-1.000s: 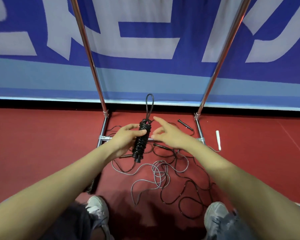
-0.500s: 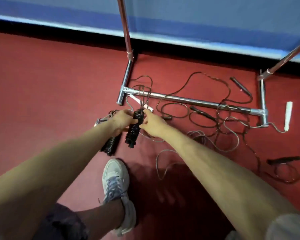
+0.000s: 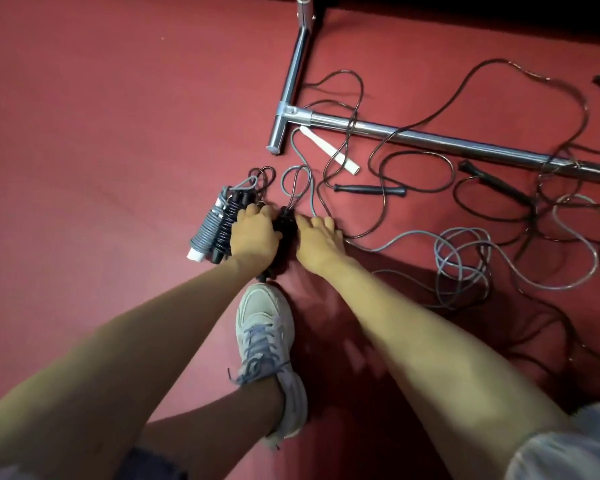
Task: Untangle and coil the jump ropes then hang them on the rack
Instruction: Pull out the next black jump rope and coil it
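On floor (image 3: pixel 84 133) near rack foot (image 3: pixel 284 109), coiled black rope (image 3: pixel 284 226) now lowered from mid-air beside two finished bundles (image 3: pixel 212 230); left hand (image 3: pixel 255 233) fingers curled round it, right hand (image 3: pixel 317 242) fingers flat alongside; hanging pending.

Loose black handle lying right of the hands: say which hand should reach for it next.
Right. The right hand lies nearer the loose black handle. The left hand sits on the far side of the coiled black rope and appears to grip it.
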